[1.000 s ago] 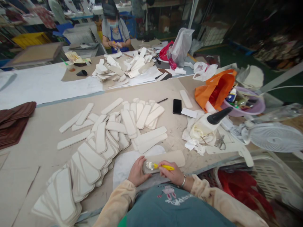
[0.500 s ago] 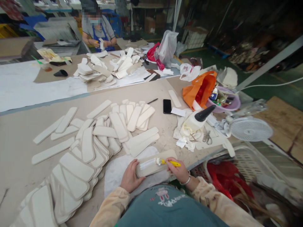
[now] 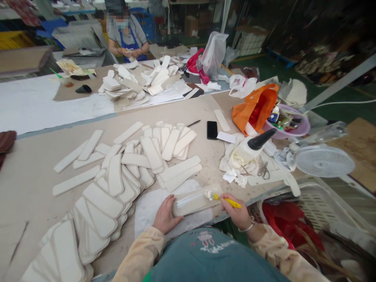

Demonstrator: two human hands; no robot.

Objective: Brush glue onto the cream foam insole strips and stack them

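My left hand [image 3: 167, 216] grips the left end of a pale, round-ended flat strip [image 3: 192, 206], thumb on the near edge and fingers at the far edge. The strip lies on a white sheet [image 3: 147, 207] in front of me. A streak of white paste runs along its upper face. In my right hand [image 3: 237, 213] is a yellow-handled brush [image 3: 232, 202], its tip loaded with white paste and touching the strip near the right end. To the left, a large fanned pile of similar strips [image 3: 100, 205] spreads over the table.
A white bottle with a black nozzle [image 3: 242, 152], scissors [image 3: 263, 172] and a phone [image 3: 212, 130] lie to the right. Beyond them are an orange bag [image 3: 254, 107] and a white fan [image 3: 324, 161]. Across the table, a co-worker [image 3: 129, 39] handles a pale piece.
My right hand has drawn the brush rightward along the strip, lengthening the white streak. My left hand keeps its hold. The view has shifted slightly, and a dark red item shows at the left edge.
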